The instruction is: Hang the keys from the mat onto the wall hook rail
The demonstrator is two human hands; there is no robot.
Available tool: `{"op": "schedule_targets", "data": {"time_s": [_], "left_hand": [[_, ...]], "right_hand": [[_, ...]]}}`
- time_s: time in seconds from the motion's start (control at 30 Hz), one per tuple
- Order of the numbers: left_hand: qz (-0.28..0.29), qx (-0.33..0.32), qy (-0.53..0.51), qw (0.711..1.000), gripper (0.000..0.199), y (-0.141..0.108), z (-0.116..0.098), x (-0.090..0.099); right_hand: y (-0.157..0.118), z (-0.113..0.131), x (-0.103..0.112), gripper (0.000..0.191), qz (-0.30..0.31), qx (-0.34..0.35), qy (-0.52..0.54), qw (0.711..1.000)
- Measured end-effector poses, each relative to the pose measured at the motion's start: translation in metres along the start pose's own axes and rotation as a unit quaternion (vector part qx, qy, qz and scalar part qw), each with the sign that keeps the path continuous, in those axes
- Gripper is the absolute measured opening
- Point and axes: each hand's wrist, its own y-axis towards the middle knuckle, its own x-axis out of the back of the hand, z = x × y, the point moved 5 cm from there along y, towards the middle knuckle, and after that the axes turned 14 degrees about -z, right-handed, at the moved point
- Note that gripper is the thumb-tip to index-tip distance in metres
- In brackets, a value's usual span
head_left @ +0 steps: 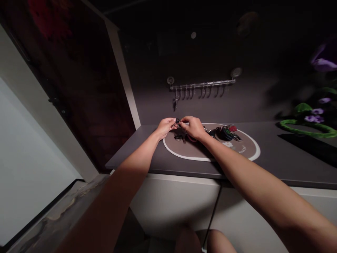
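Note:
Above the left part of an oval brown mat (pixel 192 151) with a white rim, my left hand (pixel 165 128) pinches a small black object (pixel 177 121). My right hand (pixel 194 127) meets it there, thumb and fingers closed on the same piece; its exact kind is too small to make out. Just below the fingers, a few small keys (pixel 179 138) lie on the mat. To the right of my right hand sits a bunch of keys with dark fobs (pixel 225 133) and a red piece (pixel 232 128). My right hand partly covers a reddish loop (pixel 191 138).
A clear hook rail (pixel 202 84) is fixed to the dark wall behind, with one key (pixel 176 102) hanging at its left end. Purple flowers with a green fuzzy ring (pixel 308 131) stand at the right of the grey countertop (pixel 265 168). White cabinet doors (pixel 179 200) are below.

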Motion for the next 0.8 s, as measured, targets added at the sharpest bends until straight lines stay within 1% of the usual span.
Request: {"op": "schedule_targets", "data": {"time_s": [0.33,0.5,0.63,0.8], "left_hand": [[-0.017,-0.007,0.036,0.999,0.019,-0.002,-0.0039,-0.0004],[-0.045,-0.008,0.071,0.996,0.019,-0.0026,-0.0056,0.0015],[-0.039,-0.005,0.057,0.998,0.019,-0.0033,-0.0065,0.001],[-0.026,0.006,0.058,0.998,0.016,-0.0036,-0.0026,0.0007]], "right_hand": [[0.0014,0.0001,0.0045,0.019,-0.025,0.025,-0.02,0.999],[0.0033,-0.0021,0.0058,0.019,-0.04,0.032,-0.017,0.999],[0.0041,-0.0051,0.0055,0.017,-0.046,0.001,0.009,0.999],[0.0036,-0.0087,0.0028,0.018,-0.044,-0.059,0.077,0.994]]}}
